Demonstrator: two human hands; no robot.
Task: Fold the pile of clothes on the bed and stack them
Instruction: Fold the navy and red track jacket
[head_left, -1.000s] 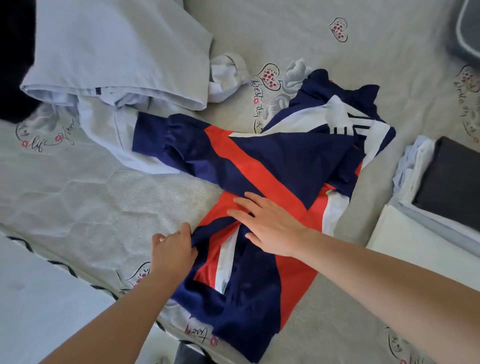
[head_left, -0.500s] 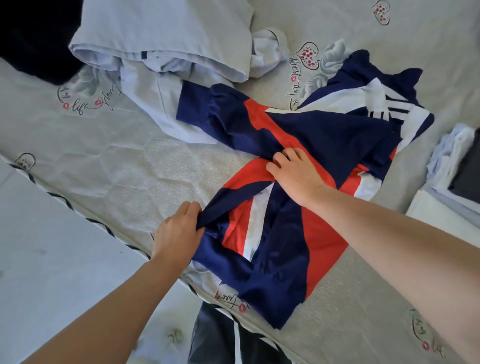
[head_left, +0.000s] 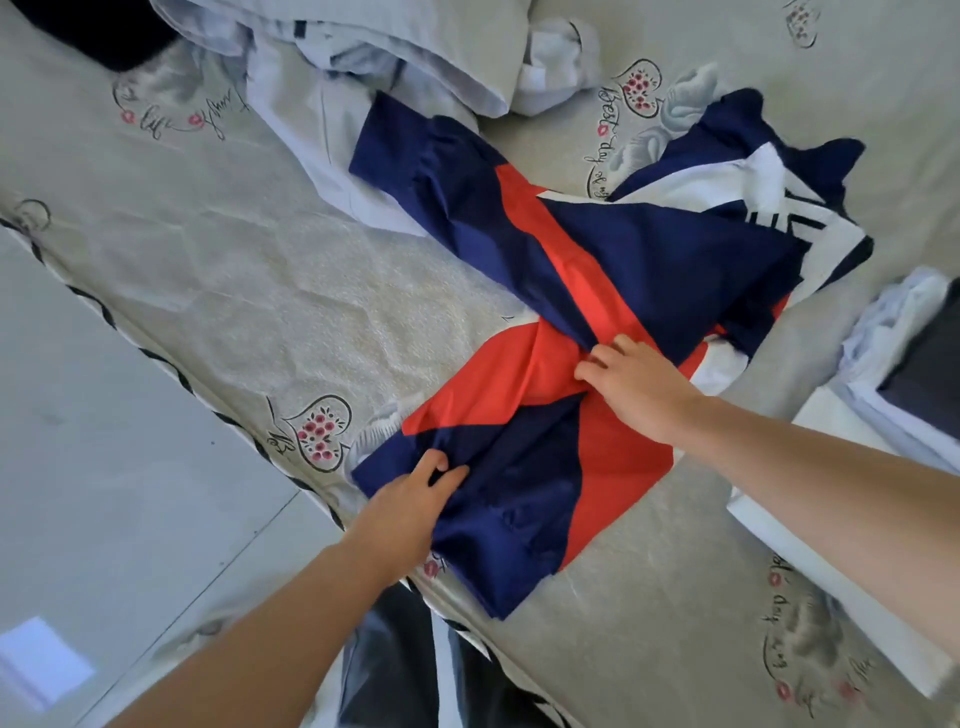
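A navy, red and white jacket (head_left: 649, 260) lies spread on the grey bed cover (head_left: 260, 270) near the bed's front edge. One sleeve reaches up and to the left. My left hand (head_left: 413, 501) pinches the navy lower edge of the jacket, thumb on top and the other fingers hidden under the cloth. My right hand (head_left: 636, 384) sits at the jacket's middle with its fingers curled on a bunched fold where red and navy meet. A light blue pile of unfolded clothes (head_left: 374, 57) lies at the back, touching the sleeve.
A stack of folded clothes (head_left: 904, 364), white and dark grey, stands at the right edge on a white folded piece (head_left: 831, 457). A black item (head_left: 98, 31) lies at the back left. The bed edge (head_left: 171, 371) runs diagonally, with pale floor (head_left: 104, 493) to its left.
My left hand has pulled the jacket's lower part out to the left, so it lies flatter with more red showing. My right hand stays at the middle, fingers curled on the fold.
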